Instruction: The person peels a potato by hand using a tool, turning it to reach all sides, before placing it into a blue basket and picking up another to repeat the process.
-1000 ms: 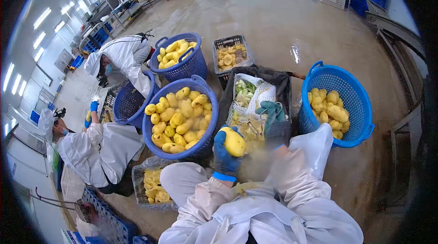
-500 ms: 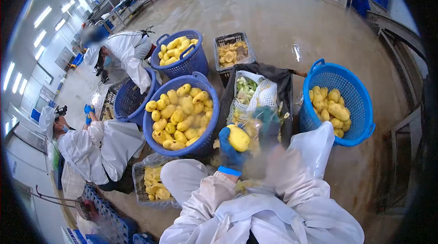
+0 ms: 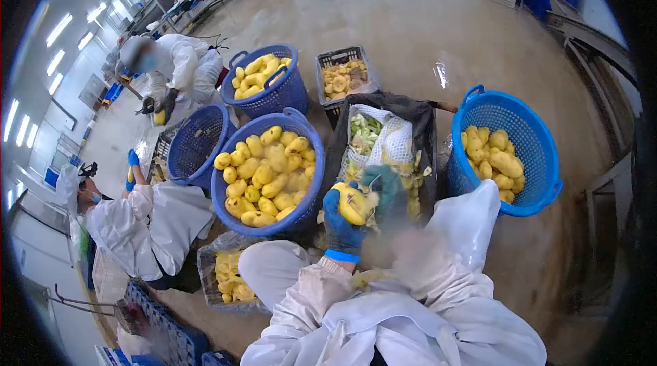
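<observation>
My left hand (image 3: 340,228), in a blue glove, is wrapped round a yellow potato (image 3: 356,206) in front of my body. A dark mark runs across the potato's top. Close on the potato's right is my right hand (image 3: 384,191), in a green glove and blurred; whatever its fingers hold cannot be made out. Just beyond both hands stands a black-lined crate (image 3: 428,136) with a white net (image 3: 393,140) and green and pale scraps. Left of my hands is a blue-violet basket (image 3: 309,205) full of yellow potatoes.
A bright blue basket (image 3: 540,160) with potatoes stands at the right. Farther off are another full basket (image 3: 291,92), a crate of cut pieces (image 3: 342,85) and an empty basket (image 3: 198,150). Two people in white work at the left. Bagged yellow pieces (image 3: 233,277) lie near my knee.
My right hand has moved left against the potato, which now shows a dark mark. The far co-worker has drawn an arm back from the empty basket; the nearer one's hand has shifted.
</observation>
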The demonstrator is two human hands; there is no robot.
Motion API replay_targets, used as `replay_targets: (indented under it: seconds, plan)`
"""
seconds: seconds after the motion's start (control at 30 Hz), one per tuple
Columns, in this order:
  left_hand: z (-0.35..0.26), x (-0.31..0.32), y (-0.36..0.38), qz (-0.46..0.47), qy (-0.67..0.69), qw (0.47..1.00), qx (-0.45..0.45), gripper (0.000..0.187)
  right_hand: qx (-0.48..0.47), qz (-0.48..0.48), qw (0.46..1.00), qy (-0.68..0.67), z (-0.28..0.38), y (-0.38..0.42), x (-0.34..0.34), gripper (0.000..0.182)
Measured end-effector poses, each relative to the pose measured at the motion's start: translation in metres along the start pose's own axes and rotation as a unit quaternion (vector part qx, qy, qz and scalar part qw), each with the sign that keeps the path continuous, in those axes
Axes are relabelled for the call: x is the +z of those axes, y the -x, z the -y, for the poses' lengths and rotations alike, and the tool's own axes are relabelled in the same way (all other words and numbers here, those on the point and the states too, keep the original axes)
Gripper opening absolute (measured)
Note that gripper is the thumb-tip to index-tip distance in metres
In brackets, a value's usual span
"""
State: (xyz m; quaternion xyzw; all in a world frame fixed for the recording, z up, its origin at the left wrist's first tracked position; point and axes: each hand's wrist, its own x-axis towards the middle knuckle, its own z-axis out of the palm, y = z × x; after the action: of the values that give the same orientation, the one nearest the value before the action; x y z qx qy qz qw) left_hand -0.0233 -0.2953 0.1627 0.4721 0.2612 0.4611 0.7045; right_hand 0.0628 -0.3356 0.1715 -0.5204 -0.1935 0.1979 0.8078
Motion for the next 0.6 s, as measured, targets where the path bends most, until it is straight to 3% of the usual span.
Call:
replay_targets:
  seconds: [0.03,0.07,0.13,0.17,0.23,0.27,0.37,0.4,0.47,0.53,0.57,0.6]
  plan:
    - [-0.004,-0.002,-0.004,-0.003,0.148,0.983,-0.106,0.035,0.026,0.017,0.999,-0.025,-0.011,-0.001,0.001,0.026]
    - [-0.009,-0.005,-0.007,-0.037,0.292,0.933,-0.207,0.034,0.013,-0.001,0.997,-0.074,-0.049,-0.015,-0.013,0.027]
    - [-0.009,-0.012,-0.012,-0.042,0.294,0.936,-0.188,0.034,0.057,-0.049,0.978,-0.196,-0.089,-0.041,-0.053,0.029]
    - [-0.010,-0.011,-0.012,-0.047,0.297,0.936,-0.182,0.034,0.083,-0.070,0.965,-0.238,-0.058,-0.037,-0.052,0.030]
    - [-0.004,-0.007,-0.011,-0.057,0.285,0.936,-0.199,0.035,0.045,-0.052,0.994,-0.088,-0.021,-0.005,-0.015,0.032]
    - [-0.003,-0.003,-0.012,-0.058,0.282,0.933,-0.215,0.035,-0.063,0.002,0.998,0.007,-0.024,0.000,-0.007,0.034]
    - [0.004,-0.007,-0.016,-0.051,0.294,0.933,-0.201,0.034,-0.031,-0.039,0.995,-0.084,-0.096,-0.034,-0.038,0.030]
    - [0.005,-0.014,-0.013,-0.061,0.289,0.935,-0.197,0.034,0.003,-0.019,0.969,-0.248,-0.125,-0.053,-0.062,0.029]
    - [-0.001,-0.017,-0.012,-0.075,0.300,0.928,-0.210,0.033,-0.060,-0.029,0.995,-0.072,-0.055,-0.026,-0.035,0.029]
    - [-0.009,-0.006,-0.009,-0.066,0.311,0.916,-0.245,0.033,0.052,-0.007,0.994,-0.100,-0.029,-0.008,-0.017,0.027]
    - [-0.012,-0.003,-0.010,-0.057,0.316,0.911,-0.260,0.034,0.186,0.021,0.957,-0.222,-0.029,-0.007,-0.013,0.025]
    - [0.000,-0.008,-0.015,-0.052,0.336,0.905,-0.255,0.035,0.118,-0.011,0.974,-0.194,-0.052,-0.015,-0.023,0.026]
